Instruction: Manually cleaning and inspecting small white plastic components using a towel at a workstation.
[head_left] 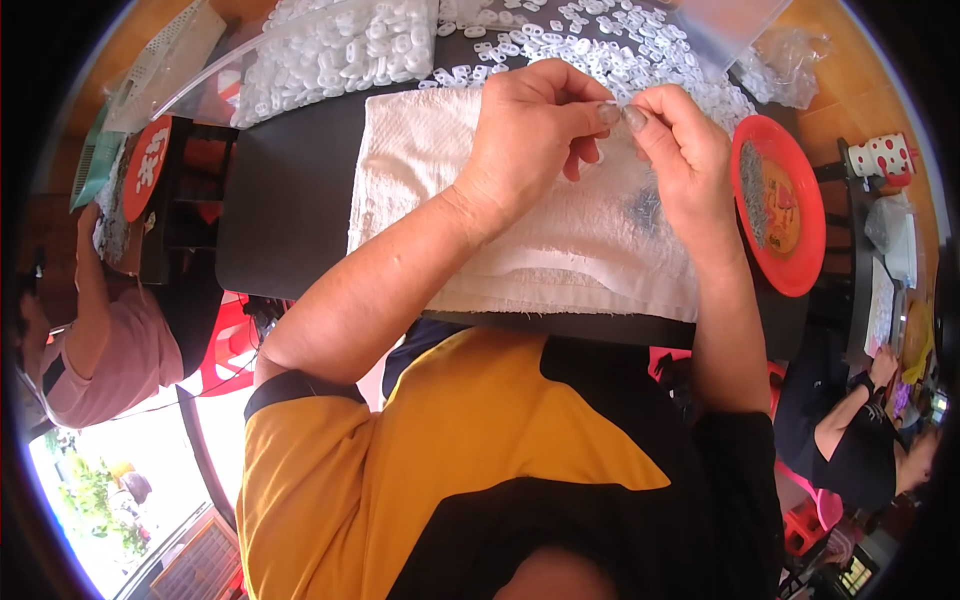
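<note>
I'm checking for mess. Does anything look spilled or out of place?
White pieces lie scattered on the table, perhaps deliberately. On the pale towel, near the right hand, a grey patch stands out; bits or stain, I can't tell.

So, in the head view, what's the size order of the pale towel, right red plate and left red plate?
1. Pale towel, though partly covered
2. Right red plate
3. Left red plate; it looks farther away, so its real size is unsure

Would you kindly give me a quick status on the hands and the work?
Left hand, right hand: pinching together above the towel. Tiny piece between them, mostly hidden. Red plate right, white parts beyond.
</note>
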